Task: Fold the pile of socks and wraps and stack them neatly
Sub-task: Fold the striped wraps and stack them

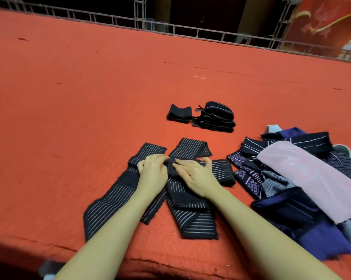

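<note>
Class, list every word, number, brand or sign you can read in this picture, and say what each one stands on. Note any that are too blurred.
No text can be read for certain.
Pink cloth on the unfolded pile: faint pale lettering, too blurred to read.
Red banner at the far right: a pale drawn figure, no legible words.
Striped wraps under the hands: white stripes only, no lettering.
Folded black stack: no label visible.

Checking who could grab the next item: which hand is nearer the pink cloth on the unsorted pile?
Right. The right hand lies on the striped wrap, just left of the pink cloth; the left hand is farther left, beyond it.
</note>
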`<state>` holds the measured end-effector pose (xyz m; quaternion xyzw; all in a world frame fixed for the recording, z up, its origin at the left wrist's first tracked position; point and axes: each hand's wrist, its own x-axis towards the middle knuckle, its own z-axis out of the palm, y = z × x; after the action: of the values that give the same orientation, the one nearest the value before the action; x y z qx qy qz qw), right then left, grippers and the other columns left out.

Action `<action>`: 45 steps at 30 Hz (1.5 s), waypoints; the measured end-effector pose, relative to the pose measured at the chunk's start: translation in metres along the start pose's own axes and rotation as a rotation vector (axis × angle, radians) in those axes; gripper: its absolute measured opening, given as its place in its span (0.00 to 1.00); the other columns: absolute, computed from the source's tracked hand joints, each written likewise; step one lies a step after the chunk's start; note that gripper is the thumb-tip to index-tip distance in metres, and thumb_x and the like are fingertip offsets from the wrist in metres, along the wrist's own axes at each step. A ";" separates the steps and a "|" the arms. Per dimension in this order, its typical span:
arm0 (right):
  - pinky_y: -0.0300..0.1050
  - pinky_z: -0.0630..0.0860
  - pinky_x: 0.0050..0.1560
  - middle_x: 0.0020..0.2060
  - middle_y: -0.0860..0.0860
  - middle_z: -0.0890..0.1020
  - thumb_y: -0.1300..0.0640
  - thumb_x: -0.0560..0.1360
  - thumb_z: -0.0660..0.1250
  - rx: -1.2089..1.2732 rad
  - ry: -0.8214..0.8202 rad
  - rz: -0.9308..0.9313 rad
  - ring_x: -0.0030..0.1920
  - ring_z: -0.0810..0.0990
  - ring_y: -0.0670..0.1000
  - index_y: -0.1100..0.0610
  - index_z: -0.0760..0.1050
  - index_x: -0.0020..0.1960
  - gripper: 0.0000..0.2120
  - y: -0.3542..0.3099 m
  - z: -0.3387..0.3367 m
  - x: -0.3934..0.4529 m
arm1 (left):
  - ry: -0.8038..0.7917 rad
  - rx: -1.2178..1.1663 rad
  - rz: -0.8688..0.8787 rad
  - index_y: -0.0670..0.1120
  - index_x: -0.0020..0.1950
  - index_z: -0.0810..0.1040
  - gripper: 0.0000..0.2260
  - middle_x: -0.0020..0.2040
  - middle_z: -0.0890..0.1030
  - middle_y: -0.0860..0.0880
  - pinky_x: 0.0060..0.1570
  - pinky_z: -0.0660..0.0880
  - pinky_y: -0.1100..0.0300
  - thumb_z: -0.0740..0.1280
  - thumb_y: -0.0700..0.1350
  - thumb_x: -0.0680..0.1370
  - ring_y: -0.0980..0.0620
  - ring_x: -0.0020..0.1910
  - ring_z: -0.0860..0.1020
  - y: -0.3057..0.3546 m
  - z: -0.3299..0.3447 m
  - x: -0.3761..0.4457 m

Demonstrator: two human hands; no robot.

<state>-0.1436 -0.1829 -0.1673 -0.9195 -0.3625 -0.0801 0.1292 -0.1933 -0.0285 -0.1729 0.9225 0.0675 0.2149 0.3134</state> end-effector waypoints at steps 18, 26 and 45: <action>0.58 0.55 0.59 0.60 0.67 0.75 0.49 0.77 0.53 -0.295 0.276 0.723 0.58 0.73 0.65 0.70 0.78 0.50 0.25 0.042 -0.005 -0.058 | -0.515 0.386 -0.004 0.55 0.74 0.65 0.25 0.78 0.56 0.52 0.71 0.40 0.45 0.41 0.59 0.82 0.47 0.76 0.52 0.035 -0.012 -0.005; 0.56 0.64 0.51 0.43 0.60 0.79 0.58 0.65 0.75 -0.289 0.355 0.593 0.46 0.77 0.62 0.63 0.75 0.49 0.16 0.042 -0.005 -0.060 | -0.632 0.582 -0.149 0.40 0.78 0.50 0.33 0.78 0.47 0.39 0.72 0.42 0.44 0.40 0.61 0.81 0.41 0.76 0.48 0.074 0.005 0.000; 0.50 0.59 0.48 0.32 0.48 0.75 0.65 0.72 0.58 -0.391 0.777 0.314 0.34 0.75 0.54 0.54 0.75 0.64 0.23 0.083 -0.067 -0.066 | -0.673 0.425 0.080 0.57 0.78 0.43 0.25 0.79 0.43 0.47 0.73 0.41 0.44 0.43 0.59 0.82 0.45 0.77 0.43 0.103 0.051 -0.007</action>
<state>-0.1381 -0.3042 -0.1343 -0.8724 -0.1214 -0.4649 0.0900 -0.1779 -0.1405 -0.1491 0.9876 -0.0320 -0.1062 0.1113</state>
